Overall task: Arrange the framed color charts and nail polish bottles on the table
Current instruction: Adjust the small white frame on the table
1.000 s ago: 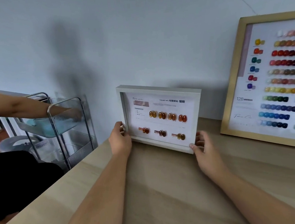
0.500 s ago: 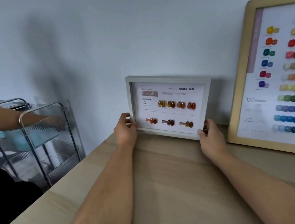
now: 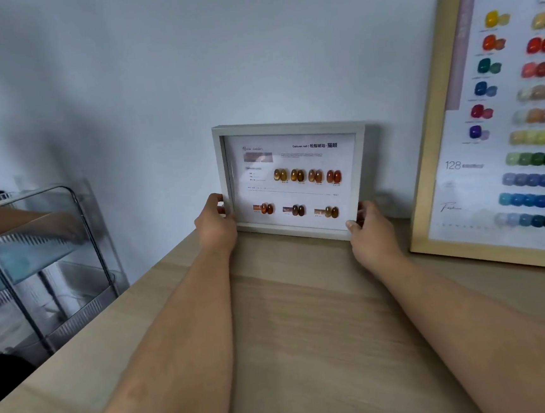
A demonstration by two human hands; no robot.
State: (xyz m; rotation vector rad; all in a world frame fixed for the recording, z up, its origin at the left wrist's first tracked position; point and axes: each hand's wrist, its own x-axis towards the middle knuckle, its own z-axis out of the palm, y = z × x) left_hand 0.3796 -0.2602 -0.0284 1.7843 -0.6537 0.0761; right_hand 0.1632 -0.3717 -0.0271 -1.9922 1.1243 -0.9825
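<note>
While both hands, left hand [image 3: 216,223] and right hand [image 3: 367,231], grip its edges, the white-framed amber chart [image 3: 293,179] stands upright.

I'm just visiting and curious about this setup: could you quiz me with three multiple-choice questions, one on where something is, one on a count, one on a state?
1. The large wood-framed colour chart stands where from the small white-framed chart?
A left
B right
C behind

2. Swatch pairs in the small chart's top row?
A two
B four
C six

3. The small chart is:
A lying flat
B hung up
C upright on the light wooden table, held

Answers: B, it fills the right edge; B, four amber pairs; C, left hand and right hand grip its lower corners.
</note>
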